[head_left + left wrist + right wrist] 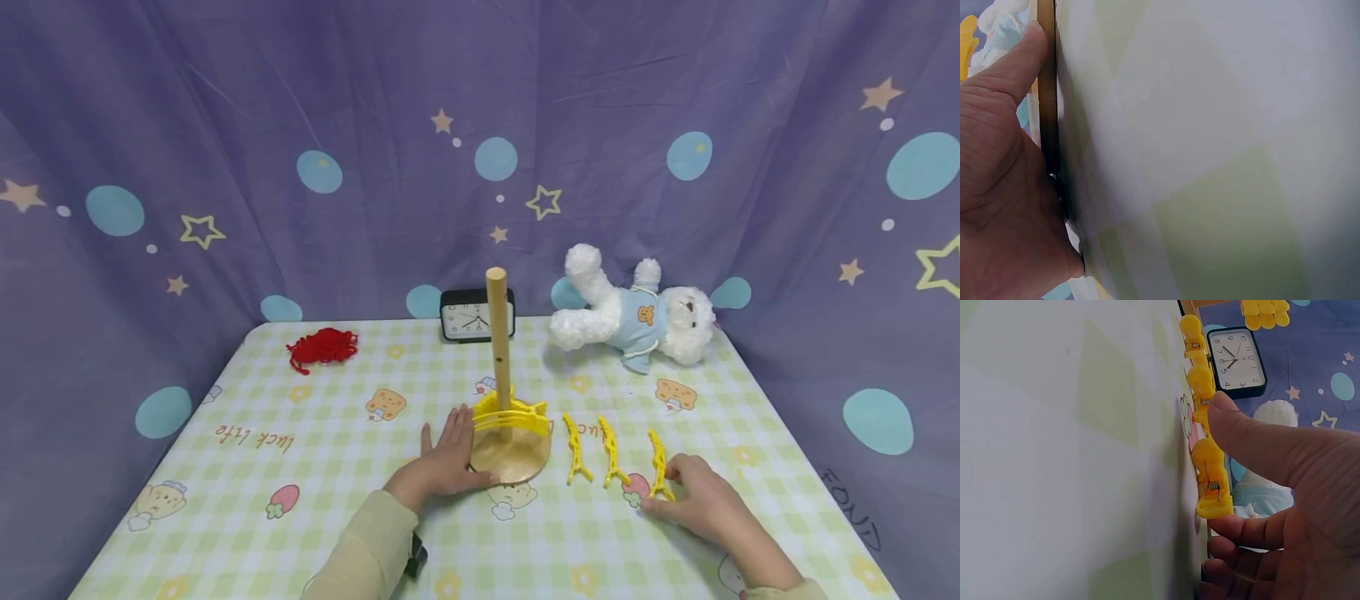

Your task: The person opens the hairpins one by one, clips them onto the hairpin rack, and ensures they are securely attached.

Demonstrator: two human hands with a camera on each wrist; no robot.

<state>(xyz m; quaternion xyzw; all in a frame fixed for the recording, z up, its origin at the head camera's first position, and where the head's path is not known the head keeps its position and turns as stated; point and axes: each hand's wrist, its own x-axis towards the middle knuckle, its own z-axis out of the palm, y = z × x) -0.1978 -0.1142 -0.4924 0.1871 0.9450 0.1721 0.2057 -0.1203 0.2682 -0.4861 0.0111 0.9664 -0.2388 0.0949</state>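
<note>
In the head view, my left hand (446,462) rests against the left side of a round wooden base (510,458). Its fingers are extended, and the thumb touches the base's front edge, also visible in the left wrist view. An upright wooden pole (498,350) rises from this base. Several curved yellow spring clips (517,421) sit around its lower part. My right hand (705,500) is at the rightmost of three loose yellow spring clips (1213,478). Its thumb and index finger lie around that clip's near end without a plain pinch. The middle clip (611,450) and left clip (575,450) lie alongside.
A black-framed clock (457,321) stands behind the pole. To the back right lies a white plush bear (637,329) in a blue top. Red yarn (324,347) is heaped at the back left. A checked cloth (247,500) covers the table, with a purple curtain (375,83) behind.
</note>
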